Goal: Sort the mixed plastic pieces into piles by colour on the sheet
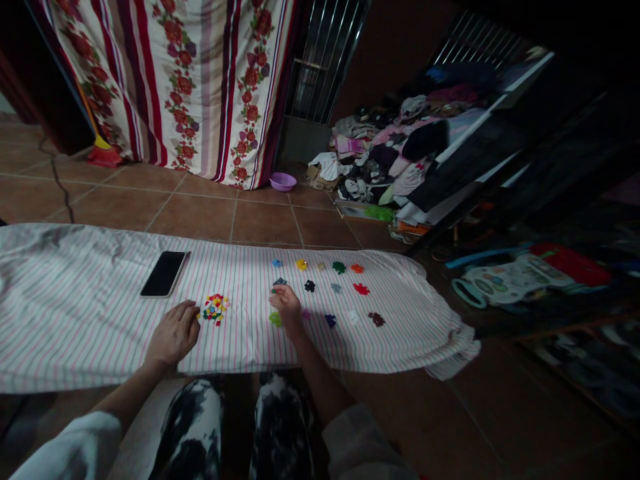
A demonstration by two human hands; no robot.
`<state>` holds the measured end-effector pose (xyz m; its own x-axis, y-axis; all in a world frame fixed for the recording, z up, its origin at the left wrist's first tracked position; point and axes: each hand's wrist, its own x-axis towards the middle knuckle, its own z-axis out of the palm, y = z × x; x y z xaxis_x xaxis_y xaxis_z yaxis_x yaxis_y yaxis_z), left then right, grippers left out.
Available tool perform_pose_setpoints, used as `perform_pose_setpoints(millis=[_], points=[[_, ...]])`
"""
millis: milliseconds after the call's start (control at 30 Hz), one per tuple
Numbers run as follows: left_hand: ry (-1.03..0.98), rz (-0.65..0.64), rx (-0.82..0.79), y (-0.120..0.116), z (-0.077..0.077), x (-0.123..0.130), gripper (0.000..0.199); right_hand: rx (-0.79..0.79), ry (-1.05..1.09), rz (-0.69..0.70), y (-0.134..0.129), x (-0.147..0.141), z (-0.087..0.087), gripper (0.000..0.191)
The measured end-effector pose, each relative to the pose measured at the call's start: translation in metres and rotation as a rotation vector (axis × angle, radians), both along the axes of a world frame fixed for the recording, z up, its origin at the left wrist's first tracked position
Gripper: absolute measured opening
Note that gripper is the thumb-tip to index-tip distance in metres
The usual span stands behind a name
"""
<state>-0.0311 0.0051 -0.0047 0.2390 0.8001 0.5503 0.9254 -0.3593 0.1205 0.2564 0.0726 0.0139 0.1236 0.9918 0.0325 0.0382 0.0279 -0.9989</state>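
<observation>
My left hand (175, 331) rests palm down on the striped cloth, fingers loosely extended and holding nothing that shows. Its fingertips lie at the left edge of a mixed pile of small red, yellow, white, green and blue pieces (214, 309). My right hand (287, 308) is closed in a pinch, with what looks like a tiny dark green piece (273, 291) at the fingertips. Just beyond it sits a grey-blue heap (280, 282); a lime-green heap (275, 319) is beside the wrist. A pink heap (306, 314) is partly hidden by that hand.
Rows of single-colour heaps spread rightward, including black (310, 286), dark green (339, 267), red (361, 289) and brown (376, 319). A phone (164, 274) lies left on the cloth (90, 307). Beyond are a purple basin (283, 182) and piled clothes (385, 150).
</observation>
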Motion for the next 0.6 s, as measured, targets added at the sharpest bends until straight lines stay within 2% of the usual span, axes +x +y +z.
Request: perform_pose_setpoints(millis=[333, 500, 600], points=[[-0.002, -0.015, 0.009, 0.001, 0.0, -0.001, 0.021, -0.005, 0.016, -0.103, 0.01, 0.032, -0.002, 0.03], [-0.001, -0.033, 0.049, 0.001, -0.001, -0.001, 0.021, 0.045, -0.029, -0.241, 0.025, 0.066, -0.005, 0.034], [0.017, -0.028, 0.045, 0.001, -0.002, -0.002, 0.022, 0.08, -0.128, -0.318, 0.035, 0.096, -0.005, 0.04]])
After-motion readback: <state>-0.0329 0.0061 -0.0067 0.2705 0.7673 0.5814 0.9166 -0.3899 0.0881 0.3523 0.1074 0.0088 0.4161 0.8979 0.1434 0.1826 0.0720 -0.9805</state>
